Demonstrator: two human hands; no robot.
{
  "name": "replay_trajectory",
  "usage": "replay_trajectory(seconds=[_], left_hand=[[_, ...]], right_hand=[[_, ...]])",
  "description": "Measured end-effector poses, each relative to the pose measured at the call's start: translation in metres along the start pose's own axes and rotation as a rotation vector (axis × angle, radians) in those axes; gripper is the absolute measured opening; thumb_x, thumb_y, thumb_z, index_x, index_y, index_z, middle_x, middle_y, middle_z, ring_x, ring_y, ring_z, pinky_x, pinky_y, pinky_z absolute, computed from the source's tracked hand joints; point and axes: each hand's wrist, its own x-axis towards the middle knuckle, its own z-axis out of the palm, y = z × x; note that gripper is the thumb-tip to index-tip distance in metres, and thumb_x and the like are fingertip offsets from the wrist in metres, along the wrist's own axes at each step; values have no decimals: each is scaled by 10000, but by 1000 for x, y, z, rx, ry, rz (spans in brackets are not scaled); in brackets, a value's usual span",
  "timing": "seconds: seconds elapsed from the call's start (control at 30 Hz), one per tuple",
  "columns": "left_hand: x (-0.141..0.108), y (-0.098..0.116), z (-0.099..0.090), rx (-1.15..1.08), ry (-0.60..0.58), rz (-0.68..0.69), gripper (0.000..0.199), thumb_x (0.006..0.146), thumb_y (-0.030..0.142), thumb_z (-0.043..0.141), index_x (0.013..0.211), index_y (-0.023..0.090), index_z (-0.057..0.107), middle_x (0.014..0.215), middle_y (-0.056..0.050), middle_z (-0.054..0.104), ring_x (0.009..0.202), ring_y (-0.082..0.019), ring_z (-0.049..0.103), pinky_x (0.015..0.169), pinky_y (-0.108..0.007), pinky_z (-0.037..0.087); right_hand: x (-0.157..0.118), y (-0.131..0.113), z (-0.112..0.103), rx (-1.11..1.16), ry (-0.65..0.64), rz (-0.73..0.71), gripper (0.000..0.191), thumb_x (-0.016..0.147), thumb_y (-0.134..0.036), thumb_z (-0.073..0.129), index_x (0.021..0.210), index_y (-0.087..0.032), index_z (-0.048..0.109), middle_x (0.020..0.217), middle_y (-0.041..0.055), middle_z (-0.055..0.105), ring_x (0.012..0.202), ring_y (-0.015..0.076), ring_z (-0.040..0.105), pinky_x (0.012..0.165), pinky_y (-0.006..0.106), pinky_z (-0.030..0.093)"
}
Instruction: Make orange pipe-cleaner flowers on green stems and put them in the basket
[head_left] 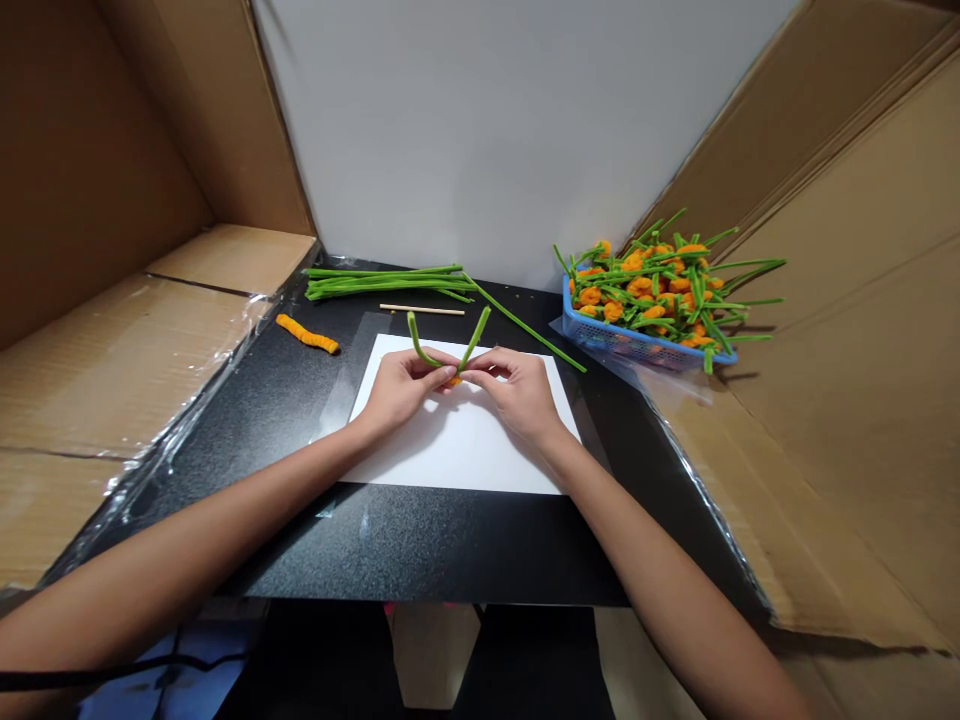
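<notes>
Over the white sheet [457, 455], both hands meet at a small orange pipe-cleaner piece [454, 381], mostly covered by the fingers. A green pipe cleaner [474, 338] is bent so that its two ends stick up in a V between the hands. My left hand [409, 385] pinches at the left side of the bend, thumb against fingers. My right hand [514, 385] pinches close by on the right, its thumb and forefinger at the same spot. How the orange piece and the green stem join is hidden by the fingertips.
Loose green pipe cleaners [382, 284] lie at the back, with a thin wooden stick [421, 309] before them. One long green stem [525, 324] slants rightward. An orange coil [307, 334] rests at left. At right, a blue basket [637, 343] overflows with orange-and-green pieces. Cardboard walls [847, 330] flank the black table.
</notes>
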Motion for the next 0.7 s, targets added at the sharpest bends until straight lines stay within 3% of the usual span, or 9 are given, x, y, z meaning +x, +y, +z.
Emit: replay_trajectory(seconds=[0.13,0.23,0.4,0.53,0.6,0.7], left_hand=[[0,-2,1,-19,53,-31,308,632,367,894,822,143,803,798,-97,774,668,-174,685,656,-286,568],[-2,0,4,-22,73,-32,270,645,346,883,811,148,805,799,-92,775,683,-173,694,679,-291,583],[-10,5,11,66,142,55,123,705,266,819,781,170,805,823,-76,780,747,-190,718,734,-315,607],[-16,8,12,155,104,173,73,746,199,763,800,186,811,925,-75,790,824,-205,729,793,-334,613],[-16,9,11,176,91,197,89,757,191,752,823,190,812,923,-71,790,807,-198,728,785,-328,613],[-11,6,9,102,114,131,106,751,241,779,829,173,802,875,-75,786,734,-182,721,718,-308,614]], right_hand=[[0,-2,0,-67,32,-27,54,808,-227,720,765,-207,747,803,38,746,736,184,645,724,327,482],[1,-2,4,-4,38,42,70,793,-246,708,758,-193,738,796,47,738,729,181,629,724,323,474],[3,-3,9,342,-49,410,49,676,-206,663,648,-172,685,635,12,639,606,135,519,592,273,389],[2,-11,4,564,-104,617,82,613,-224,684,581,-168,633,566,-7,531,544,103,421,515,253,293],[2,-14,1,561,-92,603,101,615,-248,708,604,-166,650,581,-1,546,555,106,437,520,255,305],[2,-14,-1,407,-21,458,115,666,-281,709,676,-168,694,627,8,609,590,120,483,570,270,366]])
